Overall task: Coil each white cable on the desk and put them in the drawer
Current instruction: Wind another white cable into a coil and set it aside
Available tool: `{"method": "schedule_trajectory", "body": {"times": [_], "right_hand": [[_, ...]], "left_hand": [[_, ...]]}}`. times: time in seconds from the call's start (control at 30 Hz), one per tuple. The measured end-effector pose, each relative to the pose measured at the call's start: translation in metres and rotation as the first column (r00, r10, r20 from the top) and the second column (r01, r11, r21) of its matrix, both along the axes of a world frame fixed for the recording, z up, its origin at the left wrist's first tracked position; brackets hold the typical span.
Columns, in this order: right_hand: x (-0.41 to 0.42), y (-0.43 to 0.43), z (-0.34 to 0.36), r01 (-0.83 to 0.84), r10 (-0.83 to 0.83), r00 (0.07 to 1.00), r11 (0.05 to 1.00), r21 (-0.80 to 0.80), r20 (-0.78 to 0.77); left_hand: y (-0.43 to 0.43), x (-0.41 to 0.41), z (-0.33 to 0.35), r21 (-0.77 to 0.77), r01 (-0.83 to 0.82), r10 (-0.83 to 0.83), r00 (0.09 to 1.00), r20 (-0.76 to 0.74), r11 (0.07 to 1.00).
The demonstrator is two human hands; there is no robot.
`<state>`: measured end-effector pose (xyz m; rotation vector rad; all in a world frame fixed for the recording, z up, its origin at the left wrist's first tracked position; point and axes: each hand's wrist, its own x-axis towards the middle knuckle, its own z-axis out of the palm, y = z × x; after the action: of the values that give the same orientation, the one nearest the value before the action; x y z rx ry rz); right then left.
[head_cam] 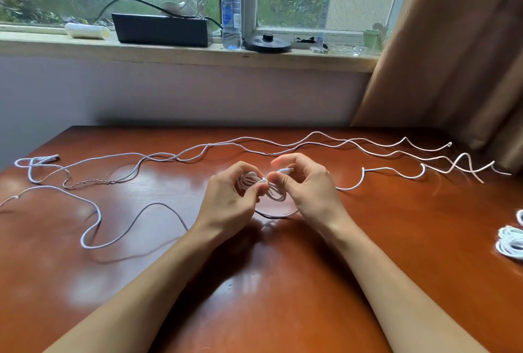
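Over the middle of the red-brown desk (254, 282) both hands hold a small coil of white cable (276, 195). My left hand (229, 200) pinches the loops together. My right hand (305, 185) holds the cable's plug end between thumb and forefinger, close against the coil. Several loose white cables (240, 143) lie stretched across the far half of the desk. Another loose white cable (119, 225) winds over the left side toward my left wrist. At the desk's right edge rest finished white coils (509, 242), partly cut off by the frame. No drawer is in view.
A windowsill behind the desk carries a black box (162, 30), a water bottle (231, 7), a white roll (86, 30) and a black round disc (267, 44). A brown curtain (452, 55) hangs at the right, down to the desk's far corner.
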<state>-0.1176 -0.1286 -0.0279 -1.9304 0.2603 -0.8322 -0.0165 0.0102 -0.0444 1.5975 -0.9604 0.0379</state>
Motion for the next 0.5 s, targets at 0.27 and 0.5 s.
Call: {"method": "schedule_trajectory", "body": {"times": [0.27,0.5], "right_hand": [[0.0,-0.006,0.002,0.087,-0.088,0.996,0.965,-0.248,0.01],[0.001,-0.015,-0.005,0.132,-0.156,0.987,0.919,-0.372,-0.037]], "left_hand": [[0.003,0.005,0.0,0.023,0.008,-0.007,0.999,-0.043,1.0],[0.002,0.004,-0.003,0.017,0.043,-0.043,0.998,-0.048,0.999]]}}
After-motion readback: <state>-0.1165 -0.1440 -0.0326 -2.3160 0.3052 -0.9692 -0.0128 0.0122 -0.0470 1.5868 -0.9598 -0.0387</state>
